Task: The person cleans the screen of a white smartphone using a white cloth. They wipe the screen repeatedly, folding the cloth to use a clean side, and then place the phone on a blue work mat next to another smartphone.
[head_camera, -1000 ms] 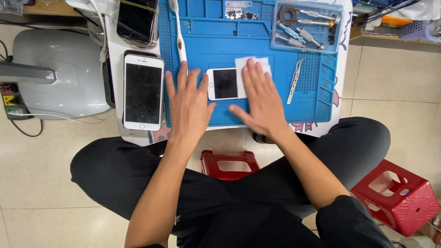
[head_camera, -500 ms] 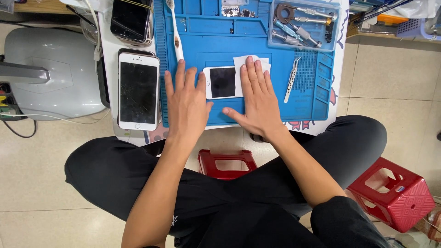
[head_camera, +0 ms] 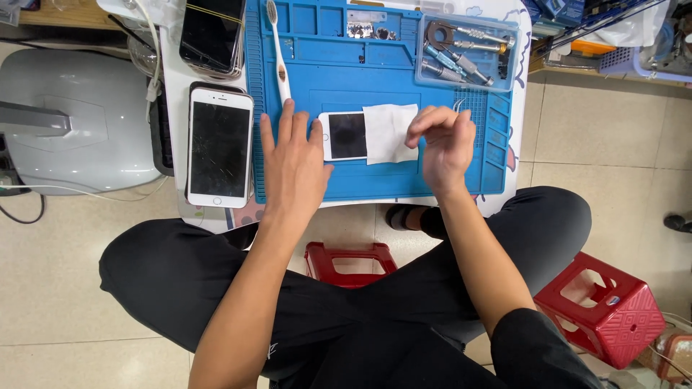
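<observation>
From the head camera we saw the left hand (head_camera: 292,162) flat, steadying the small white phone (head_camera: 344,135) on the blue mat (head_camera: 375,57) (mid-wipe); the right hand (head_camera: 445,144) apparently pinched the white wipe (head_camera: 388,133), needing another light pass.

Work mat (head_camera: 375,50) is bright blue all over. Small phone (head_camera: 344,135) on it has a white frame and black screen, with a plain white wipe (head_camera: 389,133) beside it. Bigger phone (head_camera: 220,148) off to the side is white too, dark glass. Toothbrush (head_camera: 277,50) is white with a brownish patch. Two red stools (head_camera: 602,310) on a beige tiled floor (head_camera: 65,274), and black trousers (head_camera: 346,302).
</observation>
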